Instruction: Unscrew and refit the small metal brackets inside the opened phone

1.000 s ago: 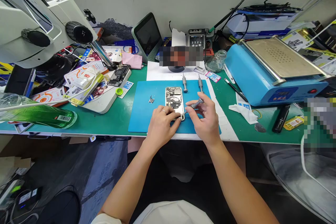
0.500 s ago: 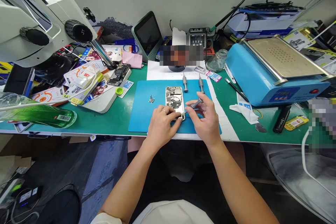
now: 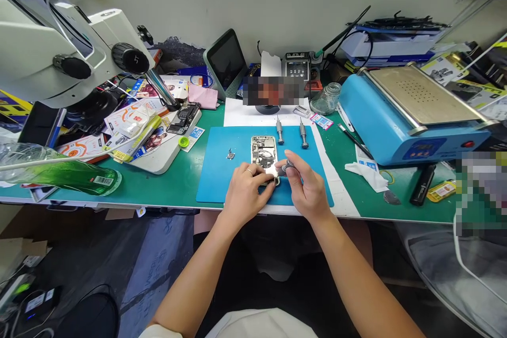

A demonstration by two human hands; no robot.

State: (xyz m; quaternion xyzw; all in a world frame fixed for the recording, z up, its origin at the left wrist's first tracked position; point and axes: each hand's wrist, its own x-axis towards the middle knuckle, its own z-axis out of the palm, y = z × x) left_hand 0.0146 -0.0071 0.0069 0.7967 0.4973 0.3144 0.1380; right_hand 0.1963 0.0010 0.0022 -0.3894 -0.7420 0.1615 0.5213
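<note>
An opened smartphone [image 3: 264, 149] with bare inner parts lies on a blue mat [image 3: 214, 169]. My left hand [image 3: 246, 187] wears a ring and grips the phone's lower end, its fingers covering part of that end. Between the thumb and fingers of my right hand [image 3: 308, 185] is a grey screwdriver [image 3: 285, 165], tilted over the phone's lower right side; its tip is too small to make out. Two more screwdrivers, one on the left [image 3: 279, 132] and one on the right [image 3: 303, 134], lie at the mat's far side. Small metal parts [image 3: 230, 154] lie left of the phone.
A microscope [image 3: 119, 53] reaches in from the left above boxes and a green bottle [image 3: 79, 171]. On the right stands a blue heating plate machine [image 3: 396, 121]. A glass jar [image 3: 327, 99] and a soldering station [image 3: 297, 66] are at the back. The table edge runs just before me.
My right hand has turned the screwdriver more upright and shifted its fingers on the handle. My left hand stays on the phone. The whole view has moved slightly.
</note>
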